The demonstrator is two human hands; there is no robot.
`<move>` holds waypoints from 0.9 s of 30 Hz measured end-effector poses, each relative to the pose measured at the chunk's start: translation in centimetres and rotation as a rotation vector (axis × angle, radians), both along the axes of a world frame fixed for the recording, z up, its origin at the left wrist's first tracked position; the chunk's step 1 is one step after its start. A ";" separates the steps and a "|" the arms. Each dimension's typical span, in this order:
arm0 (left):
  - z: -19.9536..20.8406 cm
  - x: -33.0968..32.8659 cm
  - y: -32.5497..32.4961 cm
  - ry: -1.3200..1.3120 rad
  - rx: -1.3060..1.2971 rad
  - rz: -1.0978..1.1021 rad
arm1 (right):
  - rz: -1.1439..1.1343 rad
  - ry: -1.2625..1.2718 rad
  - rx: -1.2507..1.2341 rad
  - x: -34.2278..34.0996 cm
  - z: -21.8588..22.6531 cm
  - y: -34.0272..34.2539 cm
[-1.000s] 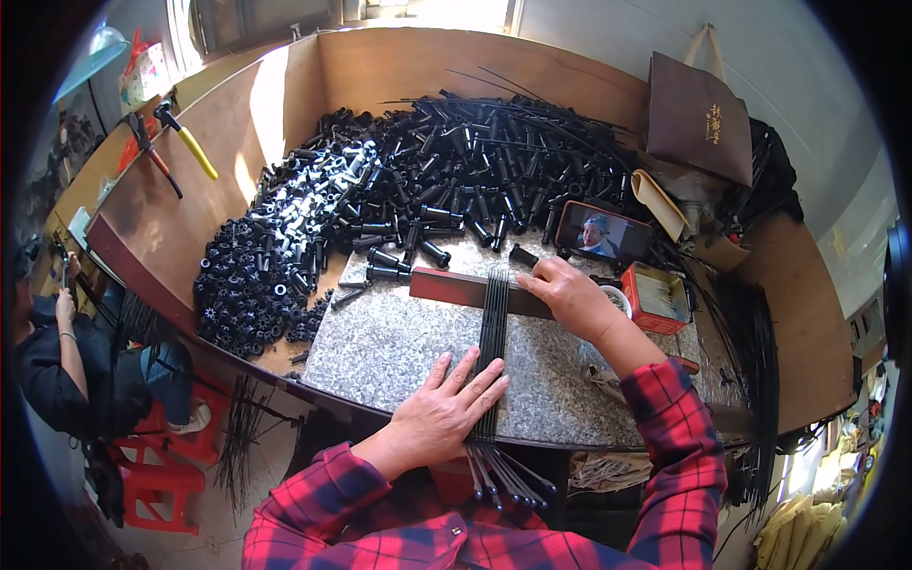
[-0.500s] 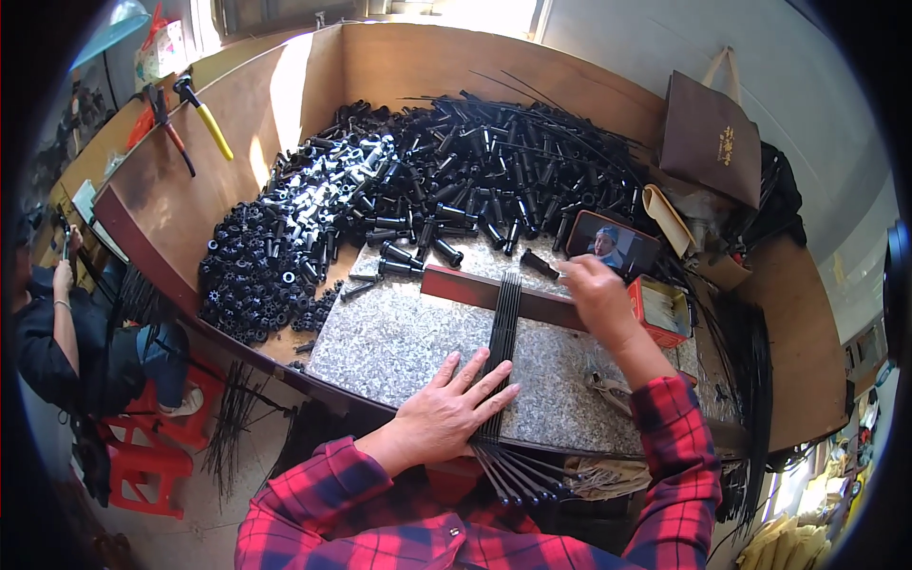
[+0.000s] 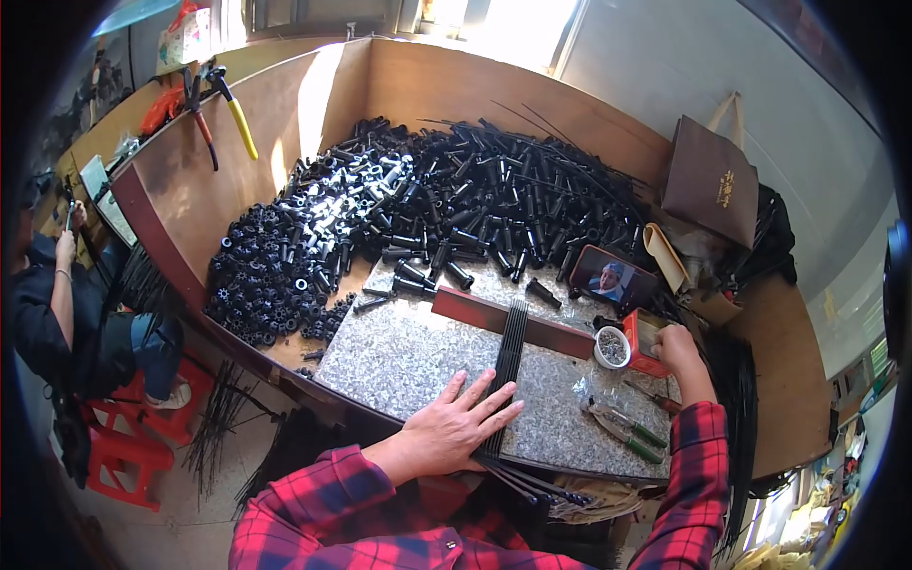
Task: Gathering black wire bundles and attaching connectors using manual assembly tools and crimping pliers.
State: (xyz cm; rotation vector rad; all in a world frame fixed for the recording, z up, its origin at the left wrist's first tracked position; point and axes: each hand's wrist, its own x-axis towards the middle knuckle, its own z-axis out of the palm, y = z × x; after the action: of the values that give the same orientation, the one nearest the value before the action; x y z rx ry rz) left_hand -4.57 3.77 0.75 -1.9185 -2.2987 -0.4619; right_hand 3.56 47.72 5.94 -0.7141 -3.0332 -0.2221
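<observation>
The left hand (image 3: pixel 458 429) lies flat with its fingers spread on the rods (image 3: pixel 511 356), seemingly to keep them side by side and stop them rolling. The right hand (image 3: pixel 680 350) is at the red box (image 3: pixel 646 363) on the right, fingers bent down at its opening; whether they pinch anything I cannot tell.

The rods lie across the slab (image 3: pixel 380 366), their far ends over the bar (image 3: pixel 475 315), which probably props them up there. Their near ends jut past the slab's near edge, perhaps because they are longer than the slab is deep.

The cup (image 3: pixel 599 356) of small metal bits stands just left of the box, within easy reach of the right hand; the pliers (image 3: pixel 613 418) lie nearer, right of the rods. The phone (image 3: pixel 613 278) leans beyond the cup, its screen facing the person. Black tubes (image 3: pixel 494 190) are heaped on the far side, apparently to leave the slab free for the rods.
</observation>
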 end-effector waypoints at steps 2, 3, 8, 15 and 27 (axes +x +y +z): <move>0.0 -0.1 0.0 -0.012 -0.001 -0.001 | -0.009 0.020 -0.005 0.0 -0.1 -0.3; -0.2 -0.2 0.0 0.016 -0.025 0.001 | -0.018 0.039 -0.009 0.1 -0.2 -0.4; 0.0 -0.2 0.2 0.054 -0.061 0.000 | 0.066 0.083 -0.072 0.7 0.2 -0.1; 0.1 0.0 0.0 0.051 -0.042 0.021 | 0.036 -0.005 -0.061 0.8 1.3 -1.0; 0.8 0.3 0.2 -0.047 0.000 0.013 | 0.391 0.513 -0.027 -1.6 2.5 -6.4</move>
State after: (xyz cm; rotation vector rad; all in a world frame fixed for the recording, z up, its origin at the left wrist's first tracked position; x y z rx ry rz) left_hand -4.26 3.94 1.55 -1.9120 -2.3378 -0.5109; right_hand 1.97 41.37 8.40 -0.1308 -2.6050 0.0134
